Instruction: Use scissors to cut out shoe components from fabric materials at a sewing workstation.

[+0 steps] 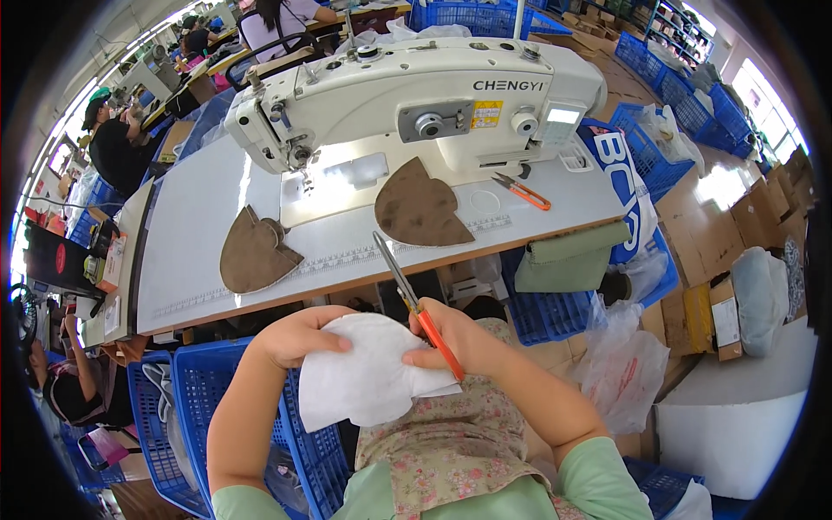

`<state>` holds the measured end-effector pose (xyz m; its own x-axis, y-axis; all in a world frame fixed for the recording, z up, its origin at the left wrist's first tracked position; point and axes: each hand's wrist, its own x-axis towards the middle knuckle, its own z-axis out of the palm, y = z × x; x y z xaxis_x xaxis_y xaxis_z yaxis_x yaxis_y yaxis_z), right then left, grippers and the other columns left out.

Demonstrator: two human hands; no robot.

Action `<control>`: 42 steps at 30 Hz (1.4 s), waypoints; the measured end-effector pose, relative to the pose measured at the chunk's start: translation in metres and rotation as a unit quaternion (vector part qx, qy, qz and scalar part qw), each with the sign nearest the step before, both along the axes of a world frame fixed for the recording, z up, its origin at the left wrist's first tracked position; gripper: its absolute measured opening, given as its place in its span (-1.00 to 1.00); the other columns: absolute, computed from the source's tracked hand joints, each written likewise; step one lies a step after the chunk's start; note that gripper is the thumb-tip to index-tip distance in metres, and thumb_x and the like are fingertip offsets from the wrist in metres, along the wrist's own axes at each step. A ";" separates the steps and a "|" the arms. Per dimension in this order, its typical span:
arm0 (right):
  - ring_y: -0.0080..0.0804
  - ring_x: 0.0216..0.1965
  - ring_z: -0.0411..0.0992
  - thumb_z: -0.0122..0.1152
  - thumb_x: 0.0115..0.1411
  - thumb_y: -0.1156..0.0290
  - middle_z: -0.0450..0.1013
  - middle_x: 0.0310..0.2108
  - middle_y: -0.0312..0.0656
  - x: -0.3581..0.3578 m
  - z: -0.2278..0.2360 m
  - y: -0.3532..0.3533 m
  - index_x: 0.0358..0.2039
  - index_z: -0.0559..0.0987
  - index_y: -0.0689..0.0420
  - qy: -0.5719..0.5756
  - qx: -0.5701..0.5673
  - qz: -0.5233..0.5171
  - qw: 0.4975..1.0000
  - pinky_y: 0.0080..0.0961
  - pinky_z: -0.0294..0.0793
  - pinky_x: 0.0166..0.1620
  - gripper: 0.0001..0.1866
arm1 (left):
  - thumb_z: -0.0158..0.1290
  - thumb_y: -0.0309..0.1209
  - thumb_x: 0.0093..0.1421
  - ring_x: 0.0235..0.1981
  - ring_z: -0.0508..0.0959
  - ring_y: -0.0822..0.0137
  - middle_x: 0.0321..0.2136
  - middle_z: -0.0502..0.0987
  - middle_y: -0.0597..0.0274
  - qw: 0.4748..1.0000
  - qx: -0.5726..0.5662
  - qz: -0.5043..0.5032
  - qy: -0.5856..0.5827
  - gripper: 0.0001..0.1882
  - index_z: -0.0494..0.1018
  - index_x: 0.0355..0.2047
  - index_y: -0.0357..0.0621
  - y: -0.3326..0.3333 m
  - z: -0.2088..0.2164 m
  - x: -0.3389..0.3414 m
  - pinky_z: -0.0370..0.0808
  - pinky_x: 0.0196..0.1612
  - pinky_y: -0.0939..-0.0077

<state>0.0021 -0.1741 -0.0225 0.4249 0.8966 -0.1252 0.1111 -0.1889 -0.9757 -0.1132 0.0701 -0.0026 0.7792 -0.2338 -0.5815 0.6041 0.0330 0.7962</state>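
Left hand (308, 340) is closed on the upper left edge of a white fabric piece (351, 381), with the thumb laid on top and the other fingers mostly hidden. By the right hand (451, 336), orange-handled scissors (442, 345) are gripped, while its thumb is pressed on the right side of the same piece. The fabric is held over the floral apron (442, 446), just in front of the sewing table (186, 251). At its lower right a second edge can be seen, so it may be folded or layered.

The blades are pointed away from the body, toward the table edge. Near their tip, in this view, lies the right-hand brown lobed piece (420, 208); whether it is touched cannot be told. It could be snagged or nudged if the wrist were swung forward. Because scissors and fabric are shared by one hand, either might be let slip if that grip were loosened. The layers could be shifted out of line, or creased, by an uneven pull between the thumbs.
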 end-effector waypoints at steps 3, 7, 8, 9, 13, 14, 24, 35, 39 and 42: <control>-0.51 -0.47 0.24 0.39 -0.07 0.30 0.28 -0.52 -0.26 0.001 -0.002 -0.002 -0.38 0.31 0.15 0.001 0.016 -0.054 0.998 -0.54 0.29 -0.36 -0.59 | -0.02 0.20 0.07 0.05 0.41 0.10 0.05 0.39 -0.03 0.959 -0.154 0.219 -0.087 -0.14 0.24 0.12 -0.33 -0.006 -0.022 -0.018 0.32 0.12 0.20; -0.55 -0.49 0.24 0.39 -0.06 0.31 0.26 -0.53 -0.30 -0.003 -0.001 0.001 -0.38 0.30 0.14 0.030 0.071 -0.168 0.983 -0.58 0.29 -0.41 -0.59 | -0.07 0.36 0.00 0.25 0.16 0.05 0.23 0.16 0.00 0.801 -0.457 0.292 -0.254 0.02 0.09 0.24 -0.19 -0.025 -0.048 -0.028 0.08 0.27 0.07; -0.56 -0.50 0.24 0.39 -0.06 0.31 0.26 -0.53 -0.31 -0.003 -0.001 0.003 -0.38 0.30 0.14 0.059 0.086 -0.214 0.971 -0.60 0.29 -0.42 -0.59 | -0.07 0.36 0.00 0.25 0.16 0.05 0.23 0.16 0.00 0.803 -0.457 0.289 -0.252 0.02 0.09 0.24 -0.19 -0.039 -0.048 -0.025 0.08 0.27 0.07; -0.59 -0.50 0.24 0.39 -0.05 0.32 0.25 -0.53 -0.33 -0.003 -0.010 0.006 -0.37 0.30 0.14 0.048 0.112 -0.250 0.960 -0.63 0.29 -0.43 -0.59 | -0.03 0.35 -0.02 0.28 0.09 0.06 0.26 0.09 0.03 0.766 -0.475 0.318 -0.294 0.05 0.00 0.27 -0.15 -0.053 -0.046 -0.023 0.03 0.29 0.09; -0.59 -0.50 0.24 0.39 -0.04 0.33 0.25 -0.53 -0.33 -0.007 -0.012 0.013 -0.37 0.29 0.14 0.037 0.153 -0.282 0.946 -0.62 0.29 -0.44 -0.59 | 0.08 0.31 -0.08 0.32 -0.01 0.10 0.31 -0.03 0.10 0.782 -0.412 0.322 -0.339 0.16 -0.16 0.31 -0.16 -0.073 -0.052 -0.016 -0.07 0.32 0.14; -0.60 -0.51 0.23 0.39 -0.04 0.32 0.25 -0.53 -0.33 -0.010 -0.009 0.013 -0.37 0.29 0.14 0.030 0.137 -0.288 0.947 -0.61 0.28 -0.44 -0.59 | 0.07 0.30 -0.07 0.31 0.01 0.10 0.30 0.00 0.09 0.823 -0.328 0.327 -0.328 0.15 -0.14 0.30 -0.19 -0.076 -0.053 -0.014 -0.06 0.32 0.15; -0.56 -0.54 0.25 0.40 -0.06 0.30 0.29 -0.54 -0.28 -0.019 -0.007 0.012 -0.39 0.29 0.17 -0.034 0.083 -0.304 0.948 -0.58 0.30 -0.43 -0.57 | 0.01 -0.46 0.17 0.05 0.44 0.08 0.04 0.39 0.01 0.862 -0.215 0.436 -0.145 -0.46 0.14 0.15 -0.28 -0.080 -0.016 -0.006 0.45 0.04 0.19; -0.54 -0.52 0.29 0.45 -0.09 0.22 0.34 -0.56 -0.29 -0.005 -0.012 -0.013 -0.36 0.38 0.20 -0.013 0.071 -0.238 0.969 -0.58 0.32 -0.40 -0.54 | -0.01 -0.49 0.17 0.04 0.44 0.08 0.05 0.37 -0.02 0.870 -0.223 0.420 -0.135 -0.45 0.12 0.16 -0.31 -0.062 -0.004 -0.004 0.45 0.04 0.17; -0.53 -0.48 0.27 0.45 -0.07 0.17 0.34 -0.54 -0.28 0.011 0.019 -0.054 -0.39 0.41 0.21 -0.058 -0.020 -0.039 0.997 -0.60 0.31 -0.37 -0.55 | 0.01 -0.50 0.17 0.03 0.45 0.09 0.04 0.37 -0.03 0.861 -0.216 0.437 -0.147 -0.47 0.15 0.13 -0.35 -0.045 0.001 -0.008 0.47 0.01 0.20; -0.59 -0.45 0.21 0.48 -0.13 0.27 0.27 -0.49 -0.35 0.017 0.020 -0.080 -0.32 0.47 0.22 -0.092 -0.120 0.104 0.983 -0.58 0.32 -0.30 -0.56 | 0.01 -0.49 0.17 0.02 0.45 0.09 0.04 0.38 -0.03 0.848 -0.211 0.455 -0.172 -0.46 0.14 0.13 -0.37 -0.031 0.006 -0.011 0.48 0.00 0.20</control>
<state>0.0191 -0.2540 -0.0029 0.2703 0.9208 -0.2813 0.3421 -0.3649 -0.8659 -0.1242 0.0388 0.0032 0.8556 0.4232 -0.2981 -0.0889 0.6874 0.7208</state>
